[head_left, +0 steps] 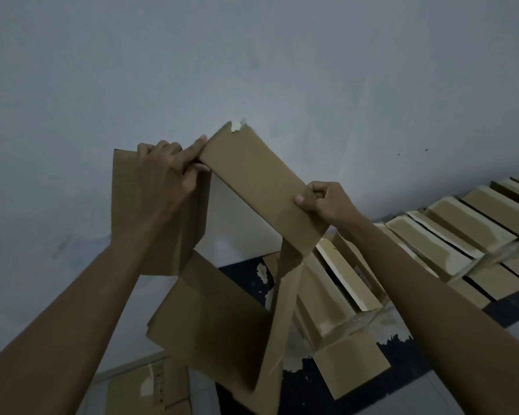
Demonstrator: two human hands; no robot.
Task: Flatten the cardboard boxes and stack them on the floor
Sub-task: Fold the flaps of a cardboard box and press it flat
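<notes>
The left hand [165, 169] is gripping one corner of the opened cardboard box [216, 319], the right hand [327, 203] is pinching the top flap [258, 187], holding it aloft before the wall [252, 55], probably to collapse it. More boxes [447, 235] are lying far right.

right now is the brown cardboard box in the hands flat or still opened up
Still opened up: the brown cardboard box held by the left hand and right hand has panels angled apart, with wall showing through the gap.

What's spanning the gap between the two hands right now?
In the head view, one cardboard box panel bridges them: the left hand pinches its upper end, the right hand grips its lower end.
</notes>
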